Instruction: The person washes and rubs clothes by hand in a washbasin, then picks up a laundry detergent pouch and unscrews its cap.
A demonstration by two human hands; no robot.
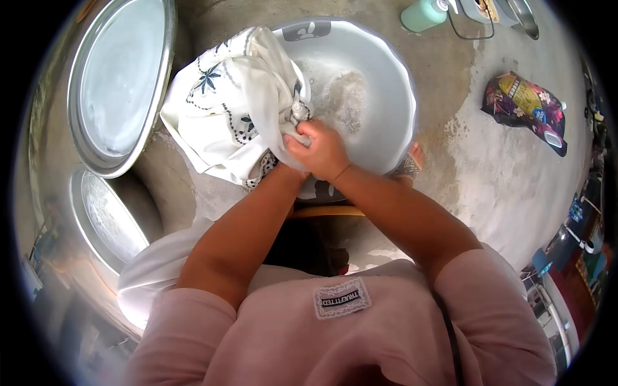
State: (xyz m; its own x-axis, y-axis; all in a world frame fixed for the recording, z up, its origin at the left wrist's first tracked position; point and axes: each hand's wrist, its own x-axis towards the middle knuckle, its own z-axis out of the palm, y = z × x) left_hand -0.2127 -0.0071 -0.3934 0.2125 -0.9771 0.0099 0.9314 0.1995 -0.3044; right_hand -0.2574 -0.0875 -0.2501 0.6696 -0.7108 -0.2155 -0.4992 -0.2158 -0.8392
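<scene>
A white cloth with dark blue embroidery point(215, 96) hangs over the left rim of a large grey-white basin point(386, 96) and spreads outside it. My right hand point(318, 149) is closed around a bunched part of the cloth over the near left part of the basin. Close beside it, my left hand point(291, 172) is mostly hidden under the cloth and behind my right hand, and its fingers do not show. Sudsy water point(347, 96) lies in the bottom of the basin.
Two metal basins point(122, 77) point(109, 219) stand at the left. A green pump bottle point(421, 16) is at the top right, near a metal-handled container point(479, 9). A dark detergent pouch point(524, 103) lies on the concrete floor point(476, 174). My foot point(412, 162) is beside the basin.
</scene>
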